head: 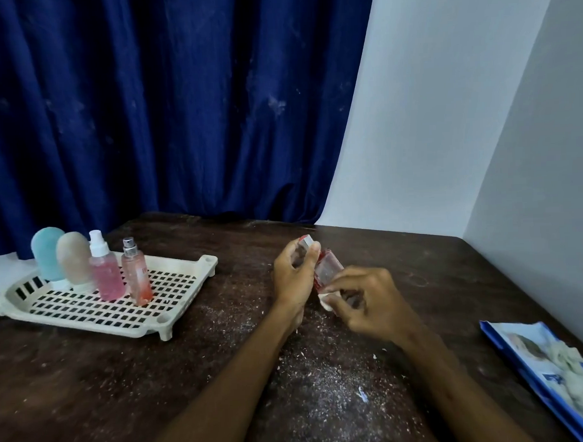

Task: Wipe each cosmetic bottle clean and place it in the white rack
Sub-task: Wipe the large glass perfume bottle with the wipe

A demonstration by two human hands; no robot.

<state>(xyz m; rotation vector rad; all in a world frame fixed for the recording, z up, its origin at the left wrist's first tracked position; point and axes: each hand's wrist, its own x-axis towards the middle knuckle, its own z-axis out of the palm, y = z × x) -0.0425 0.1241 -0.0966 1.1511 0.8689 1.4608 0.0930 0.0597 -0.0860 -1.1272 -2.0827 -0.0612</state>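
A small clear bottle with red trim and a silver cap is held tilted above the dark table, near its middle. My left hand grips its capped upper end. My right hand presses a small white wipe against the bottle's lower end. The white slotted rack lies at the left. Standing in it are a blue squeeze bottle, a beige squeeze bottle, a pink spray bottle with a white cap and a slim pink bottle with a silver nozzle.
A blue packet of wipes lies at the table's right edge. White crumbs and dust speckle the dark wooden table in front of me. A blue curtain hangs behind the table and a pale wall stands at the right.
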